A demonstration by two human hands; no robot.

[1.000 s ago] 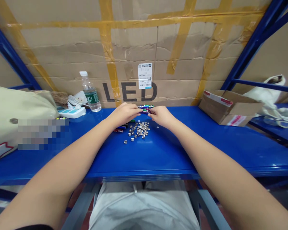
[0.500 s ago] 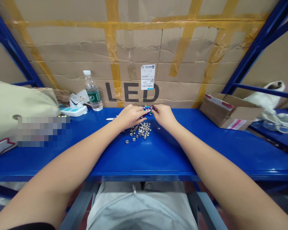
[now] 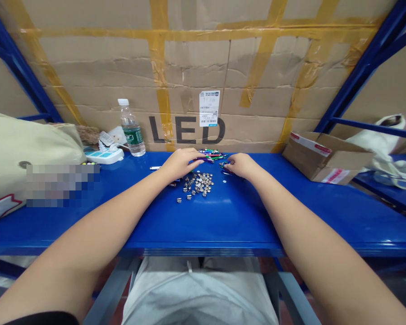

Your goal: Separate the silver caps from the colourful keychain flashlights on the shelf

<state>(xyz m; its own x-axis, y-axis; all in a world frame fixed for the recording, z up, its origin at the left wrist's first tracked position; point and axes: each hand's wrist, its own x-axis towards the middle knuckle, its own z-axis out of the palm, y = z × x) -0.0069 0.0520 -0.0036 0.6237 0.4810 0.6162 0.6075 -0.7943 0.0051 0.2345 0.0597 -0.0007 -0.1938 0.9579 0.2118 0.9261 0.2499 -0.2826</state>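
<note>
Cardboard (image 3: 122, 58) crossed by yellow tape (image 3: 159, 67) stands behind a glossy blue table (image 3: 203, 225), between slanting blue posts (image 3: 362, 68); reddish floor (image 3: 117, 303) shows below.

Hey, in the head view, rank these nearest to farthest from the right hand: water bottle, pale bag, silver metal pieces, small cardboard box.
From the right hand:
1. Silver metal pieces, just to its left.
2. Small cardboard box, to its right.
3. Water bottle, farther left, toward the back.
4. Pale bag, far left.
</note>
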